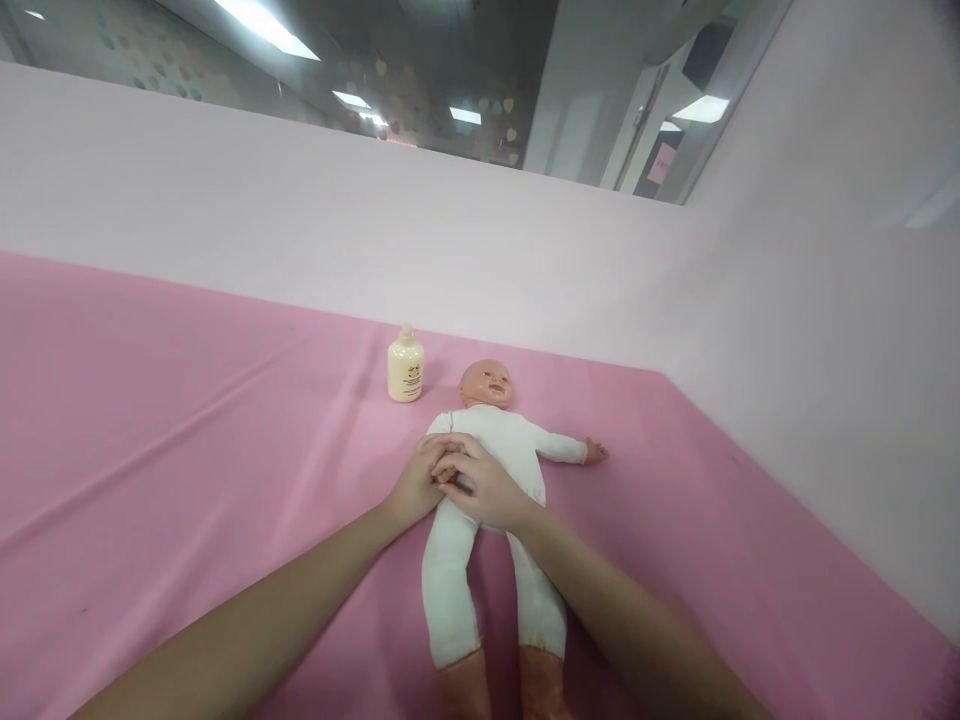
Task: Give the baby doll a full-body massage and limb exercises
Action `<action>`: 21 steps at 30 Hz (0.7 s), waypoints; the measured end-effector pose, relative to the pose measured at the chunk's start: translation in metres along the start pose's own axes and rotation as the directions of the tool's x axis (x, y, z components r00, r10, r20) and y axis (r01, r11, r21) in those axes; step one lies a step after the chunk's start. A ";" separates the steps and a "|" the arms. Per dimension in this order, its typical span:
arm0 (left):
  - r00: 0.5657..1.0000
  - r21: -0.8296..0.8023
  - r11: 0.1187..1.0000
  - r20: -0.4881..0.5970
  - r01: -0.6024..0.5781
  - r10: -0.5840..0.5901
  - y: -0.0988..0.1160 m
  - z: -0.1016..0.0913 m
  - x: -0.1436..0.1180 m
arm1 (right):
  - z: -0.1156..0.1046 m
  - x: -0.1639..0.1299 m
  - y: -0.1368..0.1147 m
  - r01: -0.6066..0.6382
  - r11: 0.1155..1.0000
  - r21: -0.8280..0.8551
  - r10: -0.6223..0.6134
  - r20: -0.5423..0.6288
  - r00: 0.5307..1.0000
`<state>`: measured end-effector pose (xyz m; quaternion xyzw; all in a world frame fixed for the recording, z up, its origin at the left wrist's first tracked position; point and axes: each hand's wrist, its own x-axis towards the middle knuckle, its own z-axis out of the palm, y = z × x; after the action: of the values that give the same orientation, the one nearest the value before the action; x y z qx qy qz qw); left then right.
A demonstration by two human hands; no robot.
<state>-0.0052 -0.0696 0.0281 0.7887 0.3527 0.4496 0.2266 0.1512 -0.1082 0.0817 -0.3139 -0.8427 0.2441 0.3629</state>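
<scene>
Doll [511, 446] in white lies face-up on a pink cover [187, 450], its small hand [448, 474] clasped between a person's curled left hand [415, 486] and right hand [486, 490] above its torso; a cream bottle [406, 372] stands upright near its head.

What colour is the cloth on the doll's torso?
The doll's torso is white, seen best in the head view.

cream bottle [406, 372] upright on pink cover [225, 450] | pale wall [337, 220] behind | glass panel [480, 60] above | ceiling lights [465, 116]
</scene>
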 end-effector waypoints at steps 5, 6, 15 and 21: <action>1.000 -0.024 0.999 -0.010 0.024 -0.024 0.006 0.000 -0.001 | 0.003 -0.001 0.004 0.029 0.999 -0.044 -0.033 -0.085 0.996; 1.000 -0.041 0.999 0.000 0.025 -0.025 0.007 -0.001 -0.001 | 0.004 -0.002 0.005 0.028 0.999 -0.039 -0.031 -0.100 0.995; 0.999 -0.098 0.995 -0.045 -0.001 -0.003 0.008 0.000 0.000 | 0.007 -0.003 0.013 -0.024 0.999 0.022 0.027 -0.145 0.989; 1.000 -0.082 0.996 -0.007 -0.024 0.024 0.000 0.001 -0.002 | 0.002 -0.001 0.007 -0.088 0.996 0.033 0.090 -0.049 0.995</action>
<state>-0.0049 -0.0713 0.0265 0.7817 0.3251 0.4686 0.2525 0.1525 -0.1043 0.0758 -0.3516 -0.8146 0.2649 0.3777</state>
